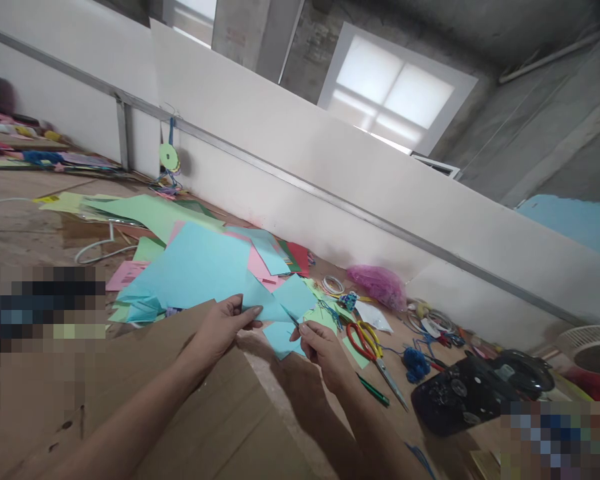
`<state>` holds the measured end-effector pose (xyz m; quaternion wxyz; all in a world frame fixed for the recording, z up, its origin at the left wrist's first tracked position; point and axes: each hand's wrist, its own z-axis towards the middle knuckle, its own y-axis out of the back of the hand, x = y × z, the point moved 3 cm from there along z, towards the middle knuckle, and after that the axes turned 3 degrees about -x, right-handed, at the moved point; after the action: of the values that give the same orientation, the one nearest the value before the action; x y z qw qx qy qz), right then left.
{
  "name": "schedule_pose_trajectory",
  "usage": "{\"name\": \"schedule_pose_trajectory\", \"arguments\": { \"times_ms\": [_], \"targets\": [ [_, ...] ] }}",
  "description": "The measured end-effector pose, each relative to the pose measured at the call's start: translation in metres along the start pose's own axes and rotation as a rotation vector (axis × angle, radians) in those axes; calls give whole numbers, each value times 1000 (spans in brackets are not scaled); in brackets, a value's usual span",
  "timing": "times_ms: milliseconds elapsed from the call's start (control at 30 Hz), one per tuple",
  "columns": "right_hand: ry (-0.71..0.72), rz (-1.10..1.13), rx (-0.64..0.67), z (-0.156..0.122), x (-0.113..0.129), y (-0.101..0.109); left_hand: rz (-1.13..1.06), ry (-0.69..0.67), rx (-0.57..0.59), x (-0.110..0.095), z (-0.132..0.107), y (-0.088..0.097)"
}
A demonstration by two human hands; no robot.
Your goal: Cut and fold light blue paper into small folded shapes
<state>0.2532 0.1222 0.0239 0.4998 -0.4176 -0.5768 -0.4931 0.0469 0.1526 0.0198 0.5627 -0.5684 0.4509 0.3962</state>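
In the head view my left hand (pixel 230 315) pinches the edge of a light blue paper piece (pixel 260 303) between thumb and fingers. My right hand (pixel 317 343) is closed around small scissors (pixel 291 316). Their thin dark blades point up and left at the paper, and their handles are hidden in the fingers. Under the right fingertips lies a smaller blue paper piece (pixel 280 341). A large light blue sheet (pixel 195 267) spreads out behind my left hand.
Right of my hands lie red- and yellow-handled scissors (pixel 375 357), a green pen (pixel 373 390) and blue yarn (pixel 416 365). A black bag (pixel 460 393) and a fan (pixel 590 348) stand further right. Green sheets (pixel 140 213) and a pink plastic bag (pixel 379 287) lie along the white wall (pixel 280 120).
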Motion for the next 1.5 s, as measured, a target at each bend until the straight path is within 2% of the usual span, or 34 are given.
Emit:
{"name": "schedule_pose_trajectory", "arguments": {
  "times_ms": [133, 300, 733, 967, 1233, 1500],
  "targets": [
    [-11, 12, 5, 0, 2, -1, 19, 14, -26, -3, -3, -2],
    [-29, 33, -9, -1, 0, -3, 49, -9, 37, 2, 0, -2],
    [-17, 46, -8, 4, -5, -3, 25, -1, 58, 5, 0, -3],
    [-86, 157, -107, 3, -8, -10, 50, -3, 92, 5, 0, -6],
    [-78, 157, -106, 3, -14, -8, 7, 25, 132, 7, -2, -10],
    [-101, 172, -150, 0, -13, -10, 71, 43, 134, 7, -7, -13]
  ]
}}
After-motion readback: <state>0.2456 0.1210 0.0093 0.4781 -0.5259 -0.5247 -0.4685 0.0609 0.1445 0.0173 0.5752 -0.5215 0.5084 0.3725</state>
